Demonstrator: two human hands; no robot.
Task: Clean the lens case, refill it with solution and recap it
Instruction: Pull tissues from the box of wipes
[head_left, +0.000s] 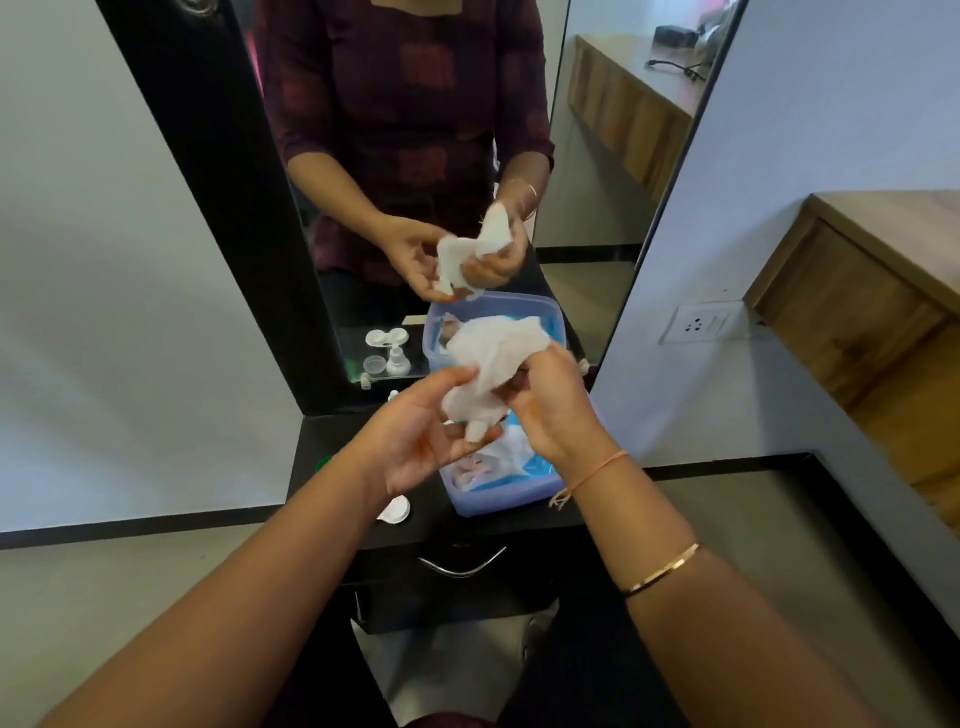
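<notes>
Hands meet over the black dresser top (332, 452): the right hand (558, 410) has its fingers pinched on a crumpled white cloth (491, 364), while the left hand (415, 441), fingers loosely apart, cups underneath, seemingly steadying whatever is being wiped, though I cannot tell if any case part sits inside the folds. Below them an open blue plastic box (498, 499) holds more white wipes or packets, and one white lens case cap (396, 509) lies on the top just beside the left wrist.
</notes>
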